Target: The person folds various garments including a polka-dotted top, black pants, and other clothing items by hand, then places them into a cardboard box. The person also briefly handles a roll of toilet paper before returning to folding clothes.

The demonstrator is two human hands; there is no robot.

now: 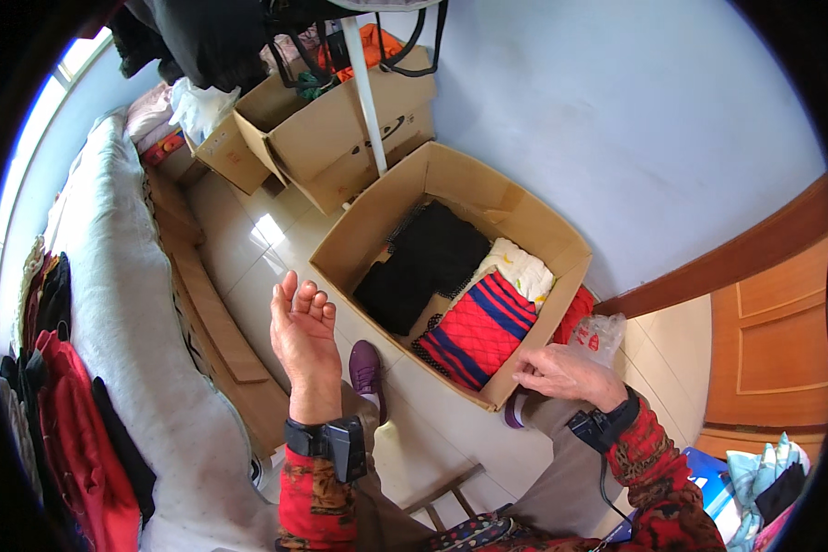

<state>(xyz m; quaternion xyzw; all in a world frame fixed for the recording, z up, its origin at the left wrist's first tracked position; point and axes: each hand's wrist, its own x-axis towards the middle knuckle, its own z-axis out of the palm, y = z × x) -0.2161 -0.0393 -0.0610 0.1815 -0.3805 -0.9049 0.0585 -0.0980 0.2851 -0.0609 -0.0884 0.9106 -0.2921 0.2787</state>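
My left hand point(304, 322) is raised palm up over the floor, left of a cardboard box, its fingers loosely bent and apart with nothing in them. Over the box's near right edge is my right hand point(569, 375), back upward and fingers loosely bent; nothing shows in it, and I cannot tell whether it touches the cardboard. Inside the open cardboard box point(543, 225) lie folded clothes: a black garment point(428, 262) at the left, a red quilted piece with dark blue stripes point(483, 327) nearest my right hand, and a white patterned cloth point(517, 267) behind it.
Two more cardboard boxes point(340, 129) point(230, 152) with cloth and bags stand behind. A white pole point(363, 92) rises by the box. A bed with a pale cover point(124, 258) and hanging red clothes point(78, 423) line the left. A clear plastic bag point(603, 336) and wooden door point(773, 340) are right.
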